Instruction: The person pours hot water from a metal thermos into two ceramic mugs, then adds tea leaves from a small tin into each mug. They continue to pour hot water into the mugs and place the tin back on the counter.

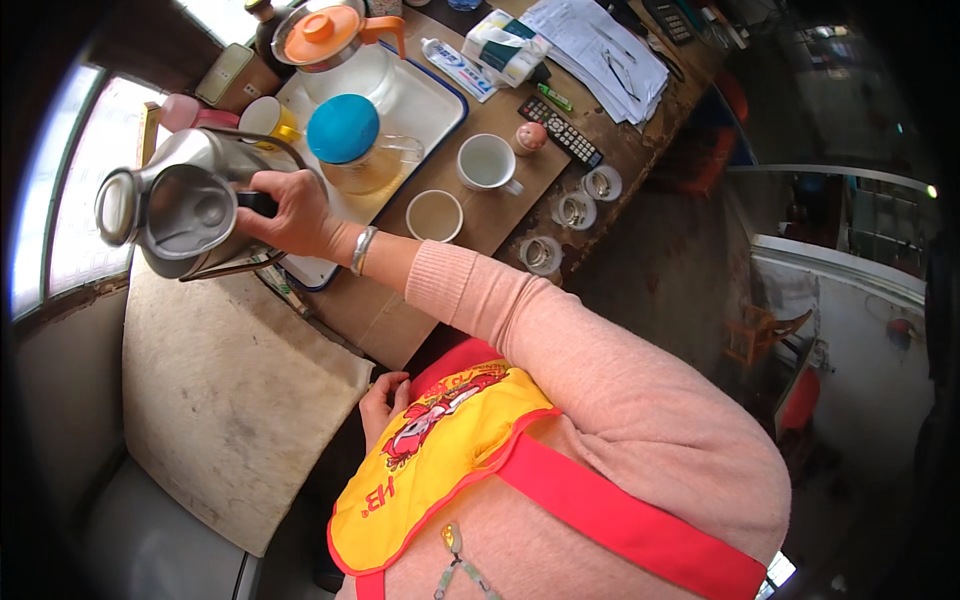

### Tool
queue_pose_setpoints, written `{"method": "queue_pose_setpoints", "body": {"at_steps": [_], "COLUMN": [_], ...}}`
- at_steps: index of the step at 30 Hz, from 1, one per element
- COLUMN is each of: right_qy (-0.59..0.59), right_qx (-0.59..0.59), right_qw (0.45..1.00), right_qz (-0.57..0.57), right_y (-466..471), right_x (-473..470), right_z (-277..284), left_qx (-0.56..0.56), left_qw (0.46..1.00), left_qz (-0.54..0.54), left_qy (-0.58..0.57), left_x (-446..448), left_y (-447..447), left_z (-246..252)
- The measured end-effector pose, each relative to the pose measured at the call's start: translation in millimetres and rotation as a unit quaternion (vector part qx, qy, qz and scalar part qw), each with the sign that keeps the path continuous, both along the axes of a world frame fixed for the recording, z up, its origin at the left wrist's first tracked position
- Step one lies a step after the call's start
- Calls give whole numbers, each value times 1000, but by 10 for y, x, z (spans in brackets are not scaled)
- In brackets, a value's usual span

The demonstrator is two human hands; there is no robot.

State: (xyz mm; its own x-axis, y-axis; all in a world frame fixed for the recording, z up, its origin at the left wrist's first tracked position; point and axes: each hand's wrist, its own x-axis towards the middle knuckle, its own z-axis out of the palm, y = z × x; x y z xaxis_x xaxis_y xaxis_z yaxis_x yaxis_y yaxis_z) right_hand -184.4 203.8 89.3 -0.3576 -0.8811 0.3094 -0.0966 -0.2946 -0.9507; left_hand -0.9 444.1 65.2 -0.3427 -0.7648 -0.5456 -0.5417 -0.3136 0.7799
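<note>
My right hand (pixel 289 214) reaches across to the far left, fingers closed around a black grip on a shiny stainless-steel kettle (pixel 225 161). The kettle is tilted, and a thin metal bail curves around it. A round, hollow-looking metal part faces me beside the grip; whether it is a lid or an opening I cannot tell. Close to the kettle stands a glass pitcher (pixel 360 176) with a blue lid and pale yellow liquid, on a white tray (pixel 431 97) with a blue rim. My left hand (pixel 382 405) rests low by my apron (pixel 450 442), fingers bent and partly hidden.
A white mug (pixel 486 161) and a cream cup (pixel 434 216) stand right of the tray. Small glasses (pixel 541 256) line the table edge. Beyond lie a remote control (pixel 561 131), papers (pixel 600 56) and an orange-lidded pot (pixel 322 34). A window (pixel 86 180) borders the left.
</note>
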Motion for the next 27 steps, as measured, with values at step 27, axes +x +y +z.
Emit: {"method": "queue_pose_setpoints", "body": {"at_steps": [27], "right_qy": [489], "right_qx": [234], "right_qw": [817], "right_qz": [196], "right_y": [2916], "right_x": [-4536], "right_z": [-495], "left_qx": [-280], "left_qw": [930], "left_qz": [-225], "left_qy": [-79], "left_x": [-3679], "left_y": [52], "left_z": [-365]}}
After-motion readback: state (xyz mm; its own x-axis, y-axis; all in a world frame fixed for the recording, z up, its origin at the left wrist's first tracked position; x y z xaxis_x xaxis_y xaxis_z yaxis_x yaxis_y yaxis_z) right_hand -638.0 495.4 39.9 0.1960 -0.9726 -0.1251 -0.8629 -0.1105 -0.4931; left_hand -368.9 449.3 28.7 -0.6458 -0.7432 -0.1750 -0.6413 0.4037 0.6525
